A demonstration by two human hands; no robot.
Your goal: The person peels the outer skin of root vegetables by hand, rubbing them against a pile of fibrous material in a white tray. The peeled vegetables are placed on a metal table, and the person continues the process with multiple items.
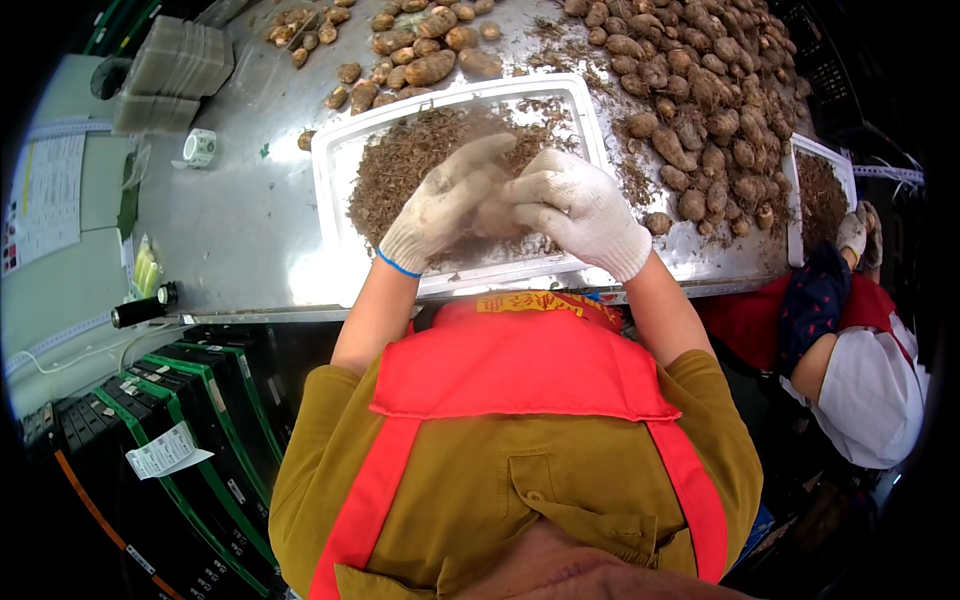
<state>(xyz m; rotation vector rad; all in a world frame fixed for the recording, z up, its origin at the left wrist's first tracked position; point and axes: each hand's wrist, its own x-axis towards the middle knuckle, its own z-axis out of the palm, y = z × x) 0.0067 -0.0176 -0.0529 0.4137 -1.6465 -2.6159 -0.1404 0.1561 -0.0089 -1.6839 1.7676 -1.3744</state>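
Both my hands wear white knit gloves and meet over a white plastic tray [324, 187]. Dry brown root fibres and skin scraps [397, 161] lie heaped in it. Between the palms is a motion-blurred, brownish rounded lump [499, 214], seemingly a small taro corm. My left hand [454, 199], blue-edged at the cuff, cups it from the left with fingers stretched over the top. My right hand [574, 206] has its fingers curled against its right side. The gloves cover much of the lump.
A large pile of hairy taro corms [705, 97] fills the metal table's [240, 195] right side; cleaner corms [427, 56] lie beyond the tray. Stacked clear plastic containers [169, 71] and a label roll [199, 148] stand left. Crates [180, 420] stand below. A co-worker's gloved hands [859, 232] are far right.
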